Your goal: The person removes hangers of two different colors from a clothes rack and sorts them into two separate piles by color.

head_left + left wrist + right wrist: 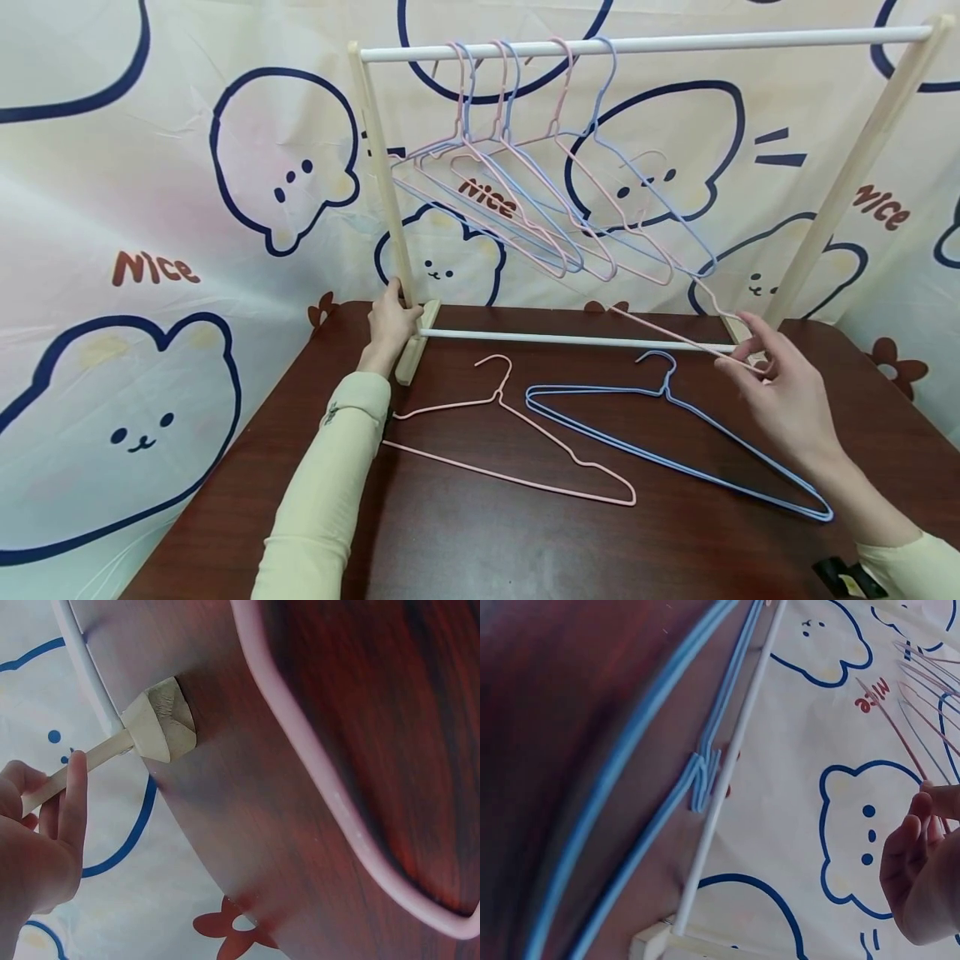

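My left hand grips the lower part of the left upright post of a small clothes rack, its fingers around the pale post in the left wrist view. On the right, my right hand pinches a pink hanger by one end, holding it up off the table in front of the rack. Several pink and blue hangers hang by their hooks from the white top rod, bunched toward its left half. Below, another pink hanger lies flat beside stacked blue hangers.
The rack stands at the back of a dark brown table, with a white lower bar between its feet. Behind it hangs a cartoon-printed curtain. A black object shows by my right sleeve.
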`<action>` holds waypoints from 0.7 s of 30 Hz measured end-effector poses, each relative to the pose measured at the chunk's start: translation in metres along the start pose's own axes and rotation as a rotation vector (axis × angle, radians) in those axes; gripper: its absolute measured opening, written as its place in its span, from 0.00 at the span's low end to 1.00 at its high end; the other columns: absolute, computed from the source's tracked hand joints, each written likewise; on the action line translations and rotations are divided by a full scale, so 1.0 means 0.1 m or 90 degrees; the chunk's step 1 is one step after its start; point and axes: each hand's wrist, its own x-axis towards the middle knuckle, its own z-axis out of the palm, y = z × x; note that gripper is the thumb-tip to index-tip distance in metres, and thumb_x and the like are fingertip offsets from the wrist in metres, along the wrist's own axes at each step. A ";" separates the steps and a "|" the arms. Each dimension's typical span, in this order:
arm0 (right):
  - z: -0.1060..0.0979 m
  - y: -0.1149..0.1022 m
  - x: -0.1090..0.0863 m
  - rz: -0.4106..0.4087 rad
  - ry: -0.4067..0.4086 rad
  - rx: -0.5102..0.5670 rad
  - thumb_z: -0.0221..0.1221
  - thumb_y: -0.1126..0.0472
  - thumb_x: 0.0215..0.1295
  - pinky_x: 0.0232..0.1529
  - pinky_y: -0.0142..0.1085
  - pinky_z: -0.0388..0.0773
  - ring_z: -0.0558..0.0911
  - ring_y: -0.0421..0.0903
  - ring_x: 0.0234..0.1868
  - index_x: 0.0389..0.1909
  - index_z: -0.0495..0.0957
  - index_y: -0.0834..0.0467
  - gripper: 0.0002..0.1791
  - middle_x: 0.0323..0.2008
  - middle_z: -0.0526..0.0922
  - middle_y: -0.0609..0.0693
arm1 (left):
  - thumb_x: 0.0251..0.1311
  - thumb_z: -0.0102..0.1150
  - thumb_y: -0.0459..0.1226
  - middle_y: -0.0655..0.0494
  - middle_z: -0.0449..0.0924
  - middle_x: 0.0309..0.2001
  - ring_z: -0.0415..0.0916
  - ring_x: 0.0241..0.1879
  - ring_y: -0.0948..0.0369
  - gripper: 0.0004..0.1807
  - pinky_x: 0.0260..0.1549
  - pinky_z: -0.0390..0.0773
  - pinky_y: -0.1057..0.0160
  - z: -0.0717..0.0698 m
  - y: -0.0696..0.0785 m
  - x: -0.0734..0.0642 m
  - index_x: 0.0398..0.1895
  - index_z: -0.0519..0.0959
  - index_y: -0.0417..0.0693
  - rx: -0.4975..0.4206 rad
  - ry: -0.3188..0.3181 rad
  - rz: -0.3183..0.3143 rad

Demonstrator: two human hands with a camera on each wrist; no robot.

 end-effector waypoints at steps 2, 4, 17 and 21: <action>-0.01 0.01 -0.05 0.021 -0.023 0.000 0.66 0.61 0.64 0.22 0.25 0.66 0.72 0.29 0.27 0.73 0.65 0.48 0.36 0.35 0.73 0.39 | 0.65 0.60 0.36 0.41 0.80 0.49 0.79 0.45 0.43 0.19 0.48 0.79 0.44 0.00 0.00 0.00 0.57 0.69 0.47 0.001 0.000 0.001; -0.02 0.01 -0.09 0.038 -0.048 0.002 0.65 0.58 0.65 0.21 0.27 0.65 0.72 0.31 0.27 0.74 0.64 0.47 0.37 0.35 0.73 0.40 | 0.65 0.60 0.36 0.41 0.80 0.49 0.79 0.45 0.43 0.19 0.48 0.79 0.44 0.00 0.00 0.00 0.57 0.69 0.47 0.002 0.003 0.003; 0.09 -0.03 -0.33 0.052 -0.179 0.058 0.65 0.57 0.65 0.22 0.32 0.66 0.72 0.39 0.25 0.69 0.68 0.52 0.32 0.32 0.74 0.45 | 0.65 0.60 0.36 0.40 0.80 0.50 0.80 0.44 0.43 0.20 0.48 0.79 0.44 -0.03 -0.01 -0.04 0.58 0.68 0.47 0.006 -0.006 0.003; 0.14 -0.10 -0.41 0.035 -0.204 0.077 0.66 0.59 0.64 0.23 0.31 0.67 0.72 0.37 0.24 0.68 0.70 0.51 0.31 0.31 0.76 0.44 | 0.65 0.60 0.36 0.39 0.80 0.50 0.80 0.46 0.42 0.20 0.50 0.78 0.43 -0.03 0.02 -0.03 0.58 0.68 0.46 0.009 -0.004 0.010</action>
